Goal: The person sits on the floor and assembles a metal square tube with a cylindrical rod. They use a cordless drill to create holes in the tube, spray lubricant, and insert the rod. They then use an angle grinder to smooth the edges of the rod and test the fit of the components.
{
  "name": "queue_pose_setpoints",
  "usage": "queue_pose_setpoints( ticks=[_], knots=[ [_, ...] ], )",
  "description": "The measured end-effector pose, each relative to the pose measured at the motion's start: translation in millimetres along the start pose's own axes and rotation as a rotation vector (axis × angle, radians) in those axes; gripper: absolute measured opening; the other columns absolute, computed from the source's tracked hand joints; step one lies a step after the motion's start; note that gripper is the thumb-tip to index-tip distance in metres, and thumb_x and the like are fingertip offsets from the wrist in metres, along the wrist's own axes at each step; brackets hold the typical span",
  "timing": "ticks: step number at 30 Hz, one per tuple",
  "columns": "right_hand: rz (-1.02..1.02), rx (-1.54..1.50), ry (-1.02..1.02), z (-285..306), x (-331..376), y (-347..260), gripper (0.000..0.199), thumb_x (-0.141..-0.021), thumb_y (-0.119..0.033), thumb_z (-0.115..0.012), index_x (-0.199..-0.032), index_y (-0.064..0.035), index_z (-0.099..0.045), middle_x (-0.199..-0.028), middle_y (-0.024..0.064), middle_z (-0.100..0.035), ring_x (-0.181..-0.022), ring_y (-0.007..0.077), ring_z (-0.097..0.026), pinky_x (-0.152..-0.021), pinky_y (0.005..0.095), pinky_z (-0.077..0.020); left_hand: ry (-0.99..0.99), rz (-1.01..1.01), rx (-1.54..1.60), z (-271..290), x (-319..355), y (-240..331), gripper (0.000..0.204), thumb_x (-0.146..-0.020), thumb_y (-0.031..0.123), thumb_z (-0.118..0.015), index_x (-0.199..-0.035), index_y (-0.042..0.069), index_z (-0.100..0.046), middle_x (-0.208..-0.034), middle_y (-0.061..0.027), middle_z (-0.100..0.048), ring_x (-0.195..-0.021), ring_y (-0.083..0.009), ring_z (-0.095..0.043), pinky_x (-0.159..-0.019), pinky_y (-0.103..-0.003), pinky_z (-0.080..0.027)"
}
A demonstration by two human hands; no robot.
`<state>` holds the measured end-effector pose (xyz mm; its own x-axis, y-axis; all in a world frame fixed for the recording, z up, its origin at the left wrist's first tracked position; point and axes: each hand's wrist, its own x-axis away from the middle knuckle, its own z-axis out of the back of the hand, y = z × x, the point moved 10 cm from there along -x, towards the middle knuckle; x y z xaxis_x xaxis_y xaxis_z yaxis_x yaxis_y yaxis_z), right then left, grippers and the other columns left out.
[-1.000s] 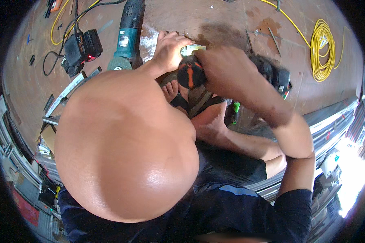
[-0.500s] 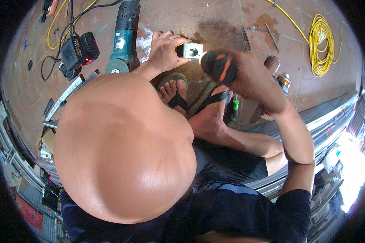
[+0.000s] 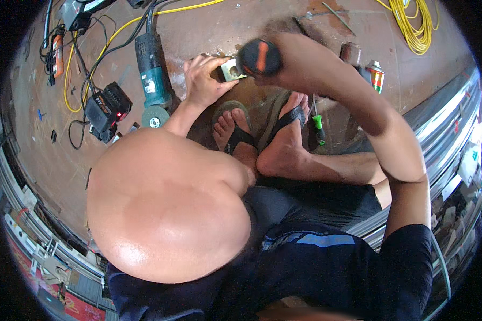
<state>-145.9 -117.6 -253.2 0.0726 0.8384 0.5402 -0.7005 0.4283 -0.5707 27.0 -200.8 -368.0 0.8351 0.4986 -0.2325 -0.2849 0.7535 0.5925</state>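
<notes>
My left hand presses on a small pale metal block with a round hole that lies on the brown floor in front of my sandalled feet. My right hand is closed around a tool with a round black and orange handle. The tool's end points down at the block. Its tip is hidden behind the handle, so I cannot tell whether it touches the block. My own head fills the lower left of the view.
A teal angle grinder lies left of my left hand, beside a black charger with a red light and tangled cables. A spray can, a green-handled screwdriver and a yellow cable coil are to the right. Metal rails run along the right.
My right hand has swung the black and orange tool round, so its round end now faces me above the block. My left hand stays on the block.
</notes>
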Motion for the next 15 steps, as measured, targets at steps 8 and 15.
queue_pose_setpoints(
  ticks=[8, 15],
  knots=[
    [0.116, -0.361, 0.378, 88.0, 96.8, 93.6, 0.038, -0.091, -0.020, -0.096, -0.123, -0.0082, -0.079, -0.104, 0.0003, -0.081, -0.085, 0.0213, -0.075, -0.085, 0.0409, -0.0625, -0.014, 0.013, 0.017, -4.5, -2.6, 2.1, 0.058, -0.059, 0.029, -0.106, -0.112, 0.016, -0.085, -0.106, -0.0017, -0.082, -0.105, -0.0271, -0.073, -0.096, -0.045, -0.046],
    [0.261, -0.940, 1.120, 151.4, 66.6, 202.2, 0.044, -0.094, -0.003, -0.091, -0.135, -0.0027, -0.074, -0.122, 0.0012, -0.076, -0.108, 0.0130, -0.071, -0.097, 0.0323, -0.0582, -0.044, 0.016, 0.006, -5.0, -3.6, 6.5, 0.058, -0.064, 0.027, -0.105, -0.116, 0.014, -0.084, -0.113, -0.0039, -0.082, -0.109, -0.0290, -0.073, -0.097, -0.045, -0.046]
  ],
)
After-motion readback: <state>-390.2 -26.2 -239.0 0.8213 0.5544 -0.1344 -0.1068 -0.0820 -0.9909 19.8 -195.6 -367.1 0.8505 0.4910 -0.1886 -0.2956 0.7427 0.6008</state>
